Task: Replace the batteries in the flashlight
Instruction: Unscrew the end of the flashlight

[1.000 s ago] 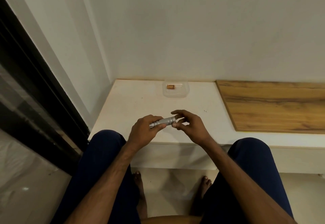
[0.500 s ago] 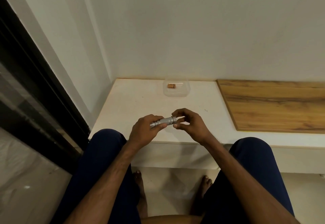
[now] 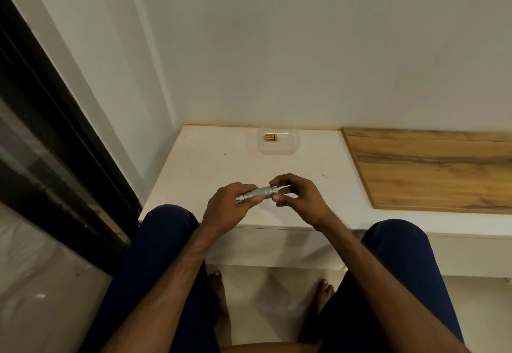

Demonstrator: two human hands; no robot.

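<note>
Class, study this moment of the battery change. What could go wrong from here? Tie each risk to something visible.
The right hand pinches only the end of the flashlight, which the left hand grips near the front edge of the counter; a loosened part could drop to the floor.
The flashlight lies nearly level, so anything inside may slide out once opened.
The batteries sit in a clear container by the wall, so fetching them needs a free hand.

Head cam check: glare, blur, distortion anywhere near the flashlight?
Head view: dim, even, warm light; no glare on the flashlight; soft shadow under the ledge; wide-angle stretch at the frame's edges; batteries small and soft, markings unreadable.
</note>
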